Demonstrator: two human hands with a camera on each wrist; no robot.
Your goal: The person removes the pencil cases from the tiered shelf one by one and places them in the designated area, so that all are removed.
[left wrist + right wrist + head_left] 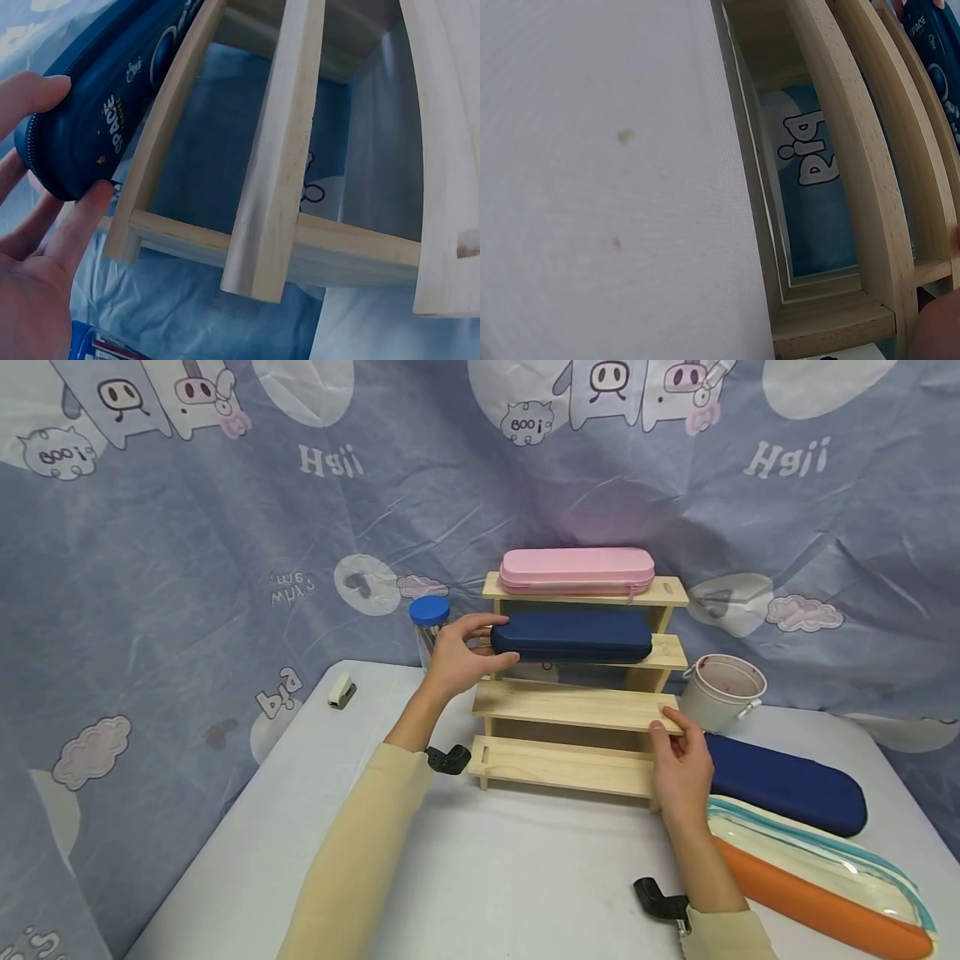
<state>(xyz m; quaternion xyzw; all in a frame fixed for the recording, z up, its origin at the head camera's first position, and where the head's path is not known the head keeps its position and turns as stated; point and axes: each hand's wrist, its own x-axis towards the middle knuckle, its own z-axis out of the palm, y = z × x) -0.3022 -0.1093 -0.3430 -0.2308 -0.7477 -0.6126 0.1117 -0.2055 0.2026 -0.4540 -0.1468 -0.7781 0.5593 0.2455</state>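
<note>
A navy pencil case (577, 637) lies across the third tier of a stepped wooden rack (570, 762). My left hand (459, 658) pinches its left end, thumb in front and fingers behind. In the left wrist view the zip and "SPACE" lettering show on the case (97, 112). With thumb and fingers, my right hand (684, 768) grips the right end of the second-lowest shelf board (570, 702). Only a sliver of the right hand (939, 330) shows in the right wrist view. On the top tier sits a pink pencil case (577, 568).
Right of the rack stand a white bucket (722, 693), a flat navy case (787, 783) and a clear-and-orange pencil case (825, 885). Behind my left hand is a blue-lidded jar (430, 612). A small stapler (342, 691) lies at the table's left edge. Patterned cloth (187, 568) hangs behind.
</note>
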